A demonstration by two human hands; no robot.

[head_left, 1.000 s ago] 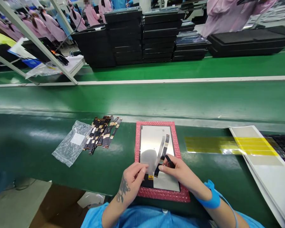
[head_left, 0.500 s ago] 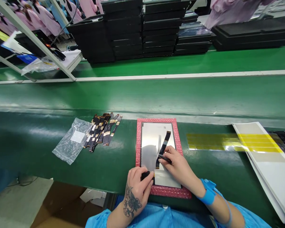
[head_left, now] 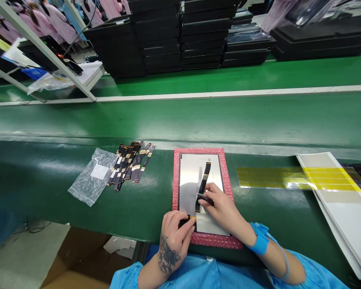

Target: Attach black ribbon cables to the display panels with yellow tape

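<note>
A silvery flat panel (head_left: 212, 222) lies on a pink bubble-wrap sheet (head_left: 218, 241) before me. My right hand (head_left: 221, 206) pinches dark tweezers (head_left: 205, 198), whose tip meets a black flex strip (head_left: 205, 176) slanting over the panel. The strip's lower end is near the panel's middle. At the panel's lower left edge, my left hand (head_left: 176, 233) has its thumb and forefinger closed around a small black piece (head_left: 184, 220) with an orange-yellow edge. The fingers partly cover that piece.
Left of the panel are a pile of flex strips (head_left: 128, 164) and a clear plastic bag (head_left: 90, 180). Yellow film strips (head_left: 264, 178) and white sheets (head_left: 339, 212) lie at right. Black trays (head_left: 204, 40) stand stacked behind, with a person's pink sleeve (head_left: 275, 18) at back right.
My right hand, the tweezers and the flex strip have shifted slightly left, and the strip stands a little more upright. The person at the back right now has a dark, shiny item.
</note>
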